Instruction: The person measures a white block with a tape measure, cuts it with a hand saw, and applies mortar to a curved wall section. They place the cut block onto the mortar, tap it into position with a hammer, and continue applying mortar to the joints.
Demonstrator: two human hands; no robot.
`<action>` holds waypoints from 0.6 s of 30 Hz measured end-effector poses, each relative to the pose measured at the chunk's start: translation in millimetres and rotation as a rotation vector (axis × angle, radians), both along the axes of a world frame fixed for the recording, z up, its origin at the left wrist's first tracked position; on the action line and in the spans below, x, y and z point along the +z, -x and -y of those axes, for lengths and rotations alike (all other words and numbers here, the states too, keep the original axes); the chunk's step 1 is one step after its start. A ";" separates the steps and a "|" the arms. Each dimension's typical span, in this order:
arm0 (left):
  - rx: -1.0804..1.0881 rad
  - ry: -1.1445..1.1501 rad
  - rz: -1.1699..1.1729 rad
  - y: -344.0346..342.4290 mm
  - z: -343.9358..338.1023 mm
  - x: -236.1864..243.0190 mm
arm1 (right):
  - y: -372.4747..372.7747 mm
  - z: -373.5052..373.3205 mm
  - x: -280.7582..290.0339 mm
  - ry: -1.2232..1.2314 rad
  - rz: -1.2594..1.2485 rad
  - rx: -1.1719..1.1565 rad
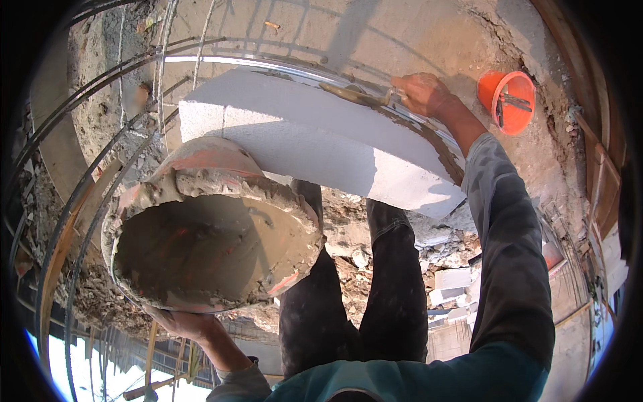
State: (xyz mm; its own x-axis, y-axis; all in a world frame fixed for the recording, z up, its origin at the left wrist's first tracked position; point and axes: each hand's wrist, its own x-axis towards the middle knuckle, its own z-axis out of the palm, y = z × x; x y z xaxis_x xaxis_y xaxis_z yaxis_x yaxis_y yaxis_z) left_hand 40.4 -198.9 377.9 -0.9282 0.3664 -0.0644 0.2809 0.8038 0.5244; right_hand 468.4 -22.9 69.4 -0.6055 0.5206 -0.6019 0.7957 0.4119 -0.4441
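Observation:
My left hand [182, 324] grips the near rim of a mortar-caked bucket [211, 161], tipped so its mouth faces me. Grey wet mortar [187, 248] lies inside it. My right hand [425, 95] is closed round the handle of a trowel [353, 97], its blade smeared with mortar. The blade rests at the far edge of a long white block [301, 151], which lies crosswise in front of my legs. Along that far edge run a strip of mortar [429, 136] and a shiny metal bar [268, 64]. The fingertips of my left hand are hidden by the bucket.
An orange bucket [487, 84] with hand tools inside lies tilted on the concrete at the right. Bent steel rebar [87, 167] rises along the left. Rubble [351, 231] and broken white blocks [452, 278] lie below, around my legs.

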 end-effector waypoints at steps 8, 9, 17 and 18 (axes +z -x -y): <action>-0.304 0.400 -0.330 3.7 8.5 3.5 | 9.6 2.8 78.4 0.066 0.149 -0.106; -0.338 0.411 -0.341 4.4 7.5 5.7 | -4.3 5.4 71.0 0.058 0.150 -0.120; -0.705 0.357 -0.440 32.5 28.2 9.6 | -23.6 7.7 1.3 0.140 0.251 -0.122; -0.671 0.375 -0.422 33.6 29.6 9.2 | -26.2 8.3 -3.2 0.130 0.231 -0.130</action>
